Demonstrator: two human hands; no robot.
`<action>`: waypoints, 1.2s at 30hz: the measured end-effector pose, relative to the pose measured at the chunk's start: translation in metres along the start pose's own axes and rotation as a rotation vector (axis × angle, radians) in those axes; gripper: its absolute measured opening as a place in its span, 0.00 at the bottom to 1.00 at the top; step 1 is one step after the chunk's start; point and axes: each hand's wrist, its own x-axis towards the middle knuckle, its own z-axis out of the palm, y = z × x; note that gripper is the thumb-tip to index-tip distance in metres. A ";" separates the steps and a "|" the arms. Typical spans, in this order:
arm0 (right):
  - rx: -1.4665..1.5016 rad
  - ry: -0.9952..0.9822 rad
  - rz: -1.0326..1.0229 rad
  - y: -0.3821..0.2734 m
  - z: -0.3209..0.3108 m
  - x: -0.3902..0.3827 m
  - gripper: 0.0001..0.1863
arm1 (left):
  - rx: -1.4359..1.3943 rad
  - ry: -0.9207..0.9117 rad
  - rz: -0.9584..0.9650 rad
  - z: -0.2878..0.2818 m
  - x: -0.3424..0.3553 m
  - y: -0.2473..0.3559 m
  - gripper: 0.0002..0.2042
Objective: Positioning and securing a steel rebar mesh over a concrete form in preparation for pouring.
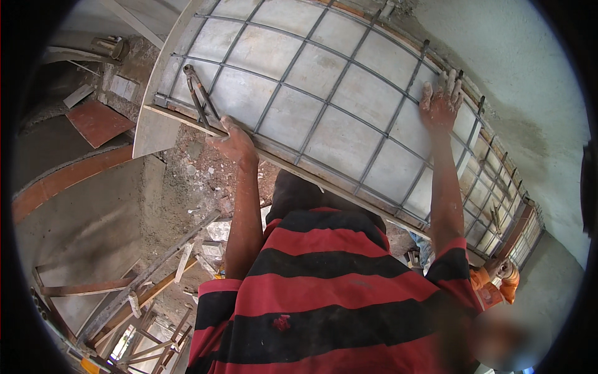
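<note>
Single grid of steel bars point(326, 101) lay over pale panels point(299, 116) beneath both hands, a plastered wall point(504, 56) standing beyond the right hand point(441, 105), which rested open, fingers spread. Rubble point(202, 177) left of the left hand point(237, 143) was partly hidden by the panels. Some left-hand fingers were obscured; that hand gripped the handles of metal pincers point(203, 91), whose head lay beyond it, leftward.

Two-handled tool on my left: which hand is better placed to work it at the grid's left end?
Left, probably: your left hand holds the two-handled tool near that end; your right hand lies farther right, on the bar grid.
</note>
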 end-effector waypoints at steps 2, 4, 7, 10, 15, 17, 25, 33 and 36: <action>0.298 -0.109 0.021 -0.002 0.000 0.002 0.38 | -0.041 -0.022 0.042 -0.001 0.010 -0.011 0.49; 0.209 -0.075 0.011 -0.005 0.000 0.002 0.38 | -0.081 -0.044 0.086 -0.003 0.014 -0.019 0.49; 0.193 -0.052 0.029 0.004 0.006 -0.002 0.38 | -0.005 -0.062 -0.021 -0.001 -0.005 0.003 0.50; 0.183 -0.112 0.030 -0.002 -0.002 0.000 0.38 | 0.042 -0.032 -0.012 -0.006 -0.005 0.005 0.50; 0.289 0.112 -0.005 0.001 0.004 0.000 0.38 | 0.115 0.025 -0.019 -0.002 -0.004 0.004 0.51; 0.241 -0.145 0.012 0.001 0.002 0.002 0.39 | 0.013 -0.001 -0.009 -0.004 0.003 -0.001 0.52; 0.208 -0.108 0.062 -0.002 -0.010 0.001 0.40 | 0.109 -0.010 -0.019 -0.005 -0.010 0.012 0.51; 0.314 -0.034 -0.015 0.004 0.005 -0.002 0.40 | 0.004 -0.024 -0.037 -0.004 -0.005 0.004 0.50; 0.298 -0.024 0.016 0.000 0.001 -0.001 0.40 | 0.041 -0.011 -0.032 -0.004 -0.004 0.005 0.50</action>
